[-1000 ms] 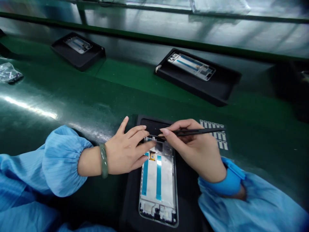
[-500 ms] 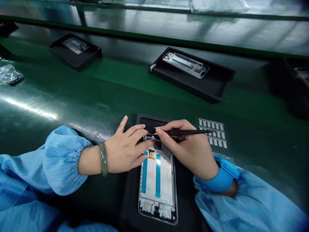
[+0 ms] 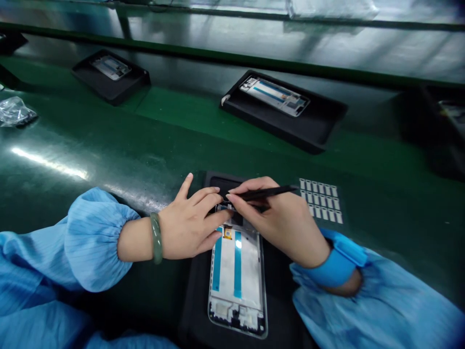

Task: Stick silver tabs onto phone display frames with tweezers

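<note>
A phone frame point(image 3: 247, 271) with blue strips and a small yellow connector lies in a black tray point(image 3: 196, 300) in front of me. My left hand point(image 3: 194, 220) rests on the frame's upper left edge, fingers spread, fingertips touching near the top. Black tweezers point(image 3: 269, 193) are pinched in my right hand point(image 3: 281, 218), over the frame's upper end. Their tip is close to my left fingertips and partly hidden by the fingers. Whether the tip holds anything is too small to tell.
Right of the tray lies a sheet of small white pieces point(image 3: 321, 199). Further back, a black tray point(image 3: 327, 131) and another black tray point(image 3: 109, 89) hold phone frames. A clear plastic bag point(image 3: 15, 111) lies at the far left.
My right hand has shifted slightly left, and the tweezers' rear end has tilted upward. The back trays appear slightly further left. My left hand has stayed almost still.
</note>
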`<state>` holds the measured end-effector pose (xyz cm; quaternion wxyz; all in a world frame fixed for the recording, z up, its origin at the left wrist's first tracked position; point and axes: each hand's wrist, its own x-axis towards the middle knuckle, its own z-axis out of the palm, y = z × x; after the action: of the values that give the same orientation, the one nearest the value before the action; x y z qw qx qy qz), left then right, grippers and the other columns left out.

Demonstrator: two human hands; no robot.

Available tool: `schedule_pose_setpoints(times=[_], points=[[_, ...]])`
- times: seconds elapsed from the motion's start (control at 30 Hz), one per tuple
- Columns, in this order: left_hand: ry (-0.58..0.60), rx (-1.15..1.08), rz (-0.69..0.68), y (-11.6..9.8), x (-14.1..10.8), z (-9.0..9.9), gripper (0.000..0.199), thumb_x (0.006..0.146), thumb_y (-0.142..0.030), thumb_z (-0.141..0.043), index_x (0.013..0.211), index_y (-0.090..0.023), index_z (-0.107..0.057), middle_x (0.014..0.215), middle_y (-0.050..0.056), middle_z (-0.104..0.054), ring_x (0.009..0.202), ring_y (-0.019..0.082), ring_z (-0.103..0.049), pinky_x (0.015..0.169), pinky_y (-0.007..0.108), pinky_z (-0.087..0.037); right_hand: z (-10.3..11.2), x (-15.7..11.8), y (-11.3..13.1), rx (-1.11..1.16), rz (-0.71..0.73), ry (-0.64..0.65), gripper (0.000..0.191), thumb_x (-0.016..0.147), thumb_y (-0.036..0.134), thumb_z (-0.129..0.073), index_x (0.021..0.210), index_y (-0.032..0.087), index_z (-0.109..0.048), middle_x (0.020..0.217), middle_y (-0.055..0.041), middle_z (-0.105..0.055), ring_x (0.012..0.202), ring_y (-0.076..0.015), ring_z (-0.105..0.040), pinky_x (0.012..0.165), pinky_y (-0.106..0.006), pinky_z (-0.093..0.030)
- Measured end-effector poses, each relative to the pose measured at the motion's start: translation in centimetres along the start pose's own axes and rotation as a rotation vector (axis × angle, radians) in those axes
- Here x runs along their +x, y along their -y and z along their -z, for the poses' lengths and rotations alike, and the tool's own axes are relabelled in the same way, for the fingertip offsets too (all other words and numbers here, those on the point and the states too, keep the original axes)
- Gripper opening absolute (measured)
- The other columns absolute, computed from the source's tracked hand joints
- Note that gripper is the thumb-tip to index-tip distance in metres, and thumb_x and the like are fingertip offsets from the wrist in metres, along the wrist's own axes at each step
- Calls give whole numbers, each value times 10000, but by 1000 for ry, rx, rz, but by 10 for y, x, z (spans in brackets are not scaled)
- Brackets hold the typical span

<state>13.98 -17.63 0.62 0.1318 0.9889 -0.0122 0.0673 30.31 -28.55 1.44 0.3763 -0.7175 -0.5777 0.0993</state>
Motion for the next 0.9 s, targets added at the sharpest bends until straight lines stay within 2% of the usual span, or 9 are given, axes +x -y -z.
schedule_pose_setpoints(times=[0.17,0.4,0.53,0.9], points=[[13,-9,11,2,-1,1,358,920,-300,-389,1236,-173,-498,1237,129,-518,1280,282,-383,1066,675,-131,0,0,-6,99,-55,-15,44,860,238,-594,844,213,-561,768,10,-629,525,-113,-603,516,-226,-514],[9,-15,25,-3,0,2,354,923,-324,-396,1218,-166,-512,1198,126,-539,1261,283,-402,1069,674,-126,-3,-1,1,-8,-23,-50,68,863,278,-567,837,215,-560,796,-14,-646,603,-155,-636,557,-261,-532],[8,-2,47,-6,2,4,361,908,-335,-424,1202,-153,-527,1179,132,-549,1238,294,-423,1065,683,-121,-2,-1,2,-41,-3,-62,62,867,270,-562,835,217,-553,780,-11,-641,573,-146,-625,537,-252,-521],[-7,-9,51,-6,1,1,360,911,-326,-406,1204,-152,-523,1193,132,-549,1244,293,-418,1061,684,-128,2,-3,-7,60,-48,-56,77,861,259,-597,831,218,-540,735,14,-610,483,-112,-578,445,-222,-472]])
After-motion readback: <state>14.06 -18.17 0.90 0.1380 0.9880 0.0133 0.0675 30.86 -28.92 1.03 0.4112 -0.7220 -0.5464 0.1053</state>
